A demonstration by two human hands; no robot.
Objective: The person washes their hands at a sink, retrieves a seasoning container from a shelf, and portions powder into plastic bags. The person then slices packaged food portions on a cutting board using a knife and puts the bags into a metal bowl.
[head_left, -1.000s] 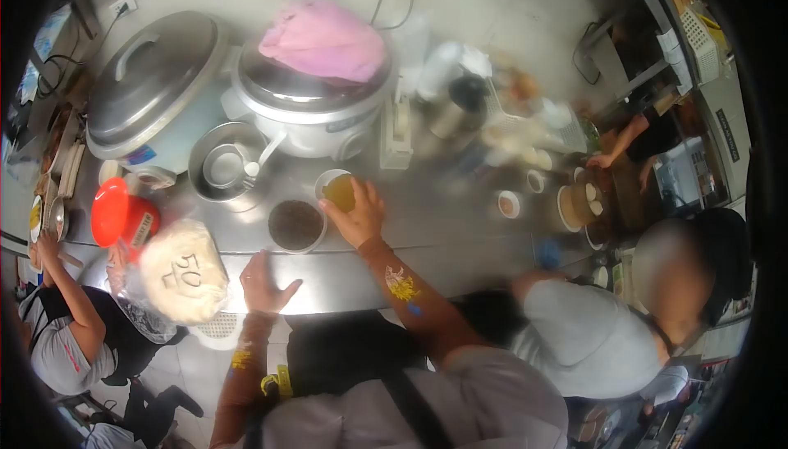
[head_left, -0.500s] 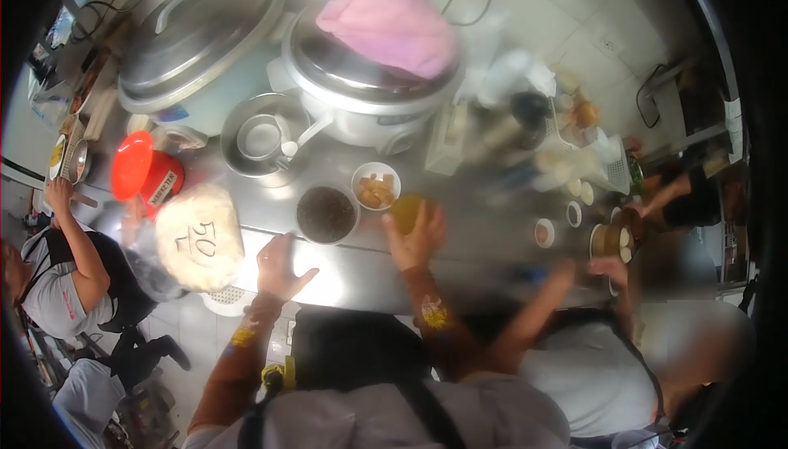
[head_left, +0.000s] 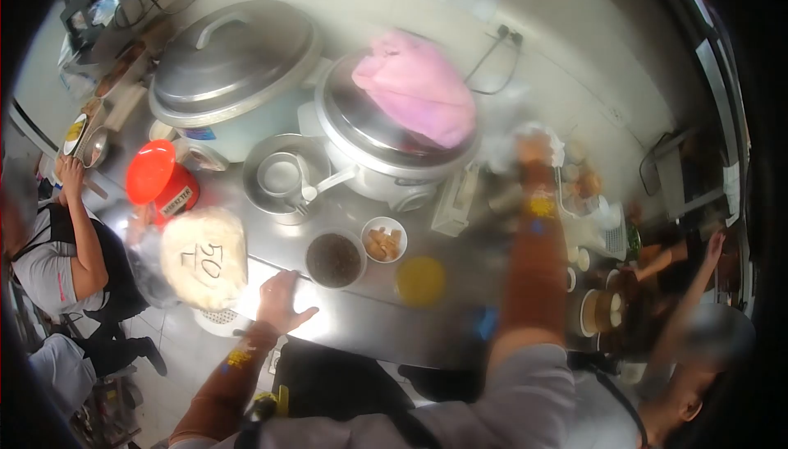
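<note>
My left hand [head_left: 283, 303] rests by the front edge of the steel counter, fingers spread, holding nothing. Just beyond it stands a round tub of dark contents [head_left: 336, 259]. Beside that tub are a white bowl of light-brown chunks [head_left: 383, 240] and a round container of something yellow [head_left: 420, 280]. Far across the counter, my right hand [head_left: 535, 148] reaches to a white, crumpled, cloth-like thing [head_left: 555, 147] near the wall. Blur hides its fingers, so whether it grips this is unclear. A bag of pale contents marked "50" [head_left: 203, 260] lies left of my left hand.
Two big lidded cookers [head_left: 234, 63] stand at the back, a pink cloth [head_left: 423, 88] on one lid. Nested metal bowls [head_left: 283, 174] and a red container [head_left: 156, 174] sit in front. Co-workers are at left [head_left: 61, 260] and right [head_left: 607, 408]; bamboo steamers [head_left: 603, 312] stand at right.
My right hand has left the yellow container and stretched forward and right to the back of the counter. My left hand stays at the counter edge. The view has shifted slightly.
</note>
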